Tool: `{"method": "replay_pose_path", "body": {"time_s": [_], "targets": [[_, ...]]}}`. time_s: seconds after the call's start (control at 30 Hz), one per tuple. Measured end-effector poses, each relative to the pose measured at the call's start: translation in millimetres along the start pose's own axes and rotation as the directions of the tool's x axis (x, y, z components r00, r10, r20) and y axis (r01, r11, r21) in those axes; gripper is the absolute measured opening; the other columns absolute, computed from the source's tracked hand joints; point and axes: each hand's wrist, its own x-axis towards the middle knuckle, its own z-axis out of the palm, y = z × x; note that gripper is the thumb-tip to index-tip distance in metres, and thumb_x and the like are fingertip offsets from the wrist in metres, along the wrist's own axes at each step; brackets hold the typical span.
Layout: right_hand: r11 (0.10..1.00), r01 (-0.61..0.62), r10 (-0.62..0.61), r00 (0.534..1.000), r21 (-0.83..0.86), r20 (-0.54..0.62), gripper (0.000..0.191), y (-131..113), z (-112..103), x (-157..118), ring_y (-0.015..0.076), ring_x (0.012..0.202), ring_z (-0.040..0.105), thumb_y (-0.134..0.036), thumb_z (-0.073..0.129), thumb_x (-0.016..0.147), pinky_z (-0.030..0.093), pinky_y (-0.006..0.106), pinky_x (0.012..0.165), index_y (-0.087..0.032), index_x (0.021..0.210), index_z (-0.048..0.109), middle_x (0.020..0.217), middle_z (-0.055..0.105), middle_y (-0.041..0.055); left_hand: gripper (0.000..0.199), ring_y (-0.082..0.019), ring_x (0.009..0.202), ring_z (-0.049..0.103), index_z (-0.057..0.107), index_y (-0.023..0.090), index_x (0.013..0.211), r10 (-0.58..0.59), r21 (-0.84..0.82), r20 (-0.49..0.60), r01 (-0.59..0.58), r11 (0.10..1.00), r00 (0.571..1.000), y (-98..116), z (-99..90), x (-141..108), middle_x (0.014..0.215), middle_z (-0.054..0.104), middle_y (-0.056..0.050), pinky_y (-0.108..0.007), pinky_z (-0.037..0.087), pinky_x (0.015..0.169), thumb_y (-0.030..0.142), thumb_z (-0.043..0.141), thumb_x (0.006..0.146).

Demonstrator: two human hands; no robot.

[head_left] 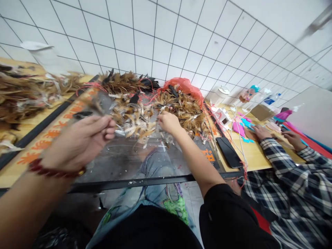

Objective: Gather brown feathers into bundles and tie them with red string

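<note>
My left hand (85,138), wearing a dark red bead bracelet (55,169), is closed over the left part of the glass-topped table (116,162). A blurred small bunch of brown feathers (95,105) sticks up from its pinched fingertips. My right hand (168,122) reaches to the feather pile, its fingers pinched together at the pile's edge; what lies between them is hidden. Loose tan and white feathers (141,128) lie between my hands. Behind my right hand, a bigger heap of brown feathers (190,110) spills from a red plastic bag (185,86).
Strung brown feathers (121,83) lie along the tiled wall, with more bundles (23,93) at the left. A black phone (229,152) and white cables lie to the right. Beyond, a co-worker in a plaid sleeve (280,162) handles pink and blue pieces (238,128).
</note>
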Motion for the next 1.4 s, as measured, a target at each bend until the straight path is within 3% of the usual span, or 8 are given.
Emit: {"method": "replay_pose_path", "body": {"time_s": [0.13,0.33,0.63,0.83,1.1,1.2,1.33,1.4], "targets": [[0.971,-0.165,0.161,0.986,-0.175,-0.034,0.03,7.2,-10.4,-1.3,0.026,0.1,0.066,-0.02,0.046,0.092,0.048,0.034,0.081,-0.019,0.106,0.072,0.109,0.07,0.0135,0.015,-0.006,0.053,0.051,0.063,0.01,0.071,-0.039,-0.138,0.006,0.039,0.99,0.999,-11.1,54.5,54.3,0.069,0.059,-0.002,-0.014,0.043,0.046,0.005,0.059,0.085],[0.96,-0.093,0.104,0.994,-0.265,0.029,0.024,11.4,-24.4,-9.5,0.0288,0.107,0.06,-0.023,0.054,0.089,0.043,0.038,0.086,-0.019,0.102,0.074,0.112,0.068,0.0151,0.015,-0.005,0.053,0.051,0.062,0.009,0.074,-0.041,-0.242,-0.009,0.038,0.97,0.999,-39.9,45.3,93.7,0.068,0.061,-0.001,-0.014,0.043,0.05,0.005,0.058,0.088],[0.901,0.283,-0.224,0.953,-0.328,0.205,0.029,-4.0,-2.5,27.1,0.0296,0.108,0.057,-0.013,0.046,0.089,0.034,0.043,0.089,-0.011,0.096,0.073,0.108,0.069,0.0185,0.007,-0.006,0.054,0.053,0.066,0.008,0.072,-0.053,-0.072,-0.01,0.052,0.996,0.999,-55.7,36.3,81.2,0.068,0.064,-0.004,-0.016,0.044,0.05,0.006,0.071,0.076],[0.993,0.033,-0.042,0.996,-0.116,-0.073,0.028,7.6,-29.8,6.6,0.0255,0.097,0.062,-0.018,0.049,0.086,0.04,0.035,0.082,-0.013,0.103,0.07,0.103,0.07,0.0137,0.011,-0.007,0.053,0.053,0.065,0.008,0.066,-0.012,-0.046,-0.022,0.011,0.999,1.0,-63.0,37.9,83.3,0.066,0.063,-0.005,-0.016,0.042,0.047,0.007,0.074,0.071],[0.866,-0.087,0.067,0.996,0.492,0.057,0.009,23.4,-44.3,-25.6,0.0097,0.065,0.056,-0.016,0.063,0.073,0.041,0.021,0.068,-0.014,0.074,0.071,0.07,0.067,-0.0016,0.011,-0.006,0.052,0.052,0.064,0.008,0.065,0.001,-0.057,-0.02,-0.002,0.998,1.0,-62.8,39.1,81.8,0.065,0.063,-0.005,-0.015,0.042,0.045,0.006,0.073,0.07],[0.869,-0.155,0.108,0.986,0.47,0.126,0.01,30.0,-50.2,-33.8,0.009,0.061,0.054,-0.016,0.062,0.072,0.039,0.021,0.063,-0.013,0.074,0.071,0.068,0.066,-0.0017,0.011,-0.007,0.052,0.054,0.065,0.008,0.065,0.006,-0.058,-0.003,-0.006,0.998,1.0,-63.3,39.9,81.3,0.065,0.064,-0.005,-0.014,0.043,0.045,0.006,0.074,0.07],[0.975,-0.104,0.013,0.909,0.197,0.416,0.011,26.4,-63.0,-50.6,0.0107,0.06,0.054,-0.009,0.063,0.068,0.036,0.023,0.059,-0.015,0.069,0.072,0.063,0.064,-0.0014,0.009,-0.006,0.053,0.055,0.067,0.008,0.067,0.001,-0.06,0.032,0.0,0.998,0.999,-65.0,41.0,80.3,0.066,0.065,-0.006,-0.014,0.045,0.046,0.008,0.076,0.07],[0.994,-0.026,-0.016,0.93,0.11,0.366,0.01,14.6,-61.8,-57.7,0.0118,0.065,0.057,-0.012,0.063,0.072,0.036,0.023,0.062,-0.017,0.071,0.072,0.066,0.066,-0.0009,0.009,-0.007,0.054,0.056,0.068,0.007,0.066,-0.002,-0.048,0.047,0.004,0.999,0.999,-66.7,42.3,79.3,0.066,0.066,-0.006,-0.014,0.047,0.048,0.008,0.077,0.07]]}}
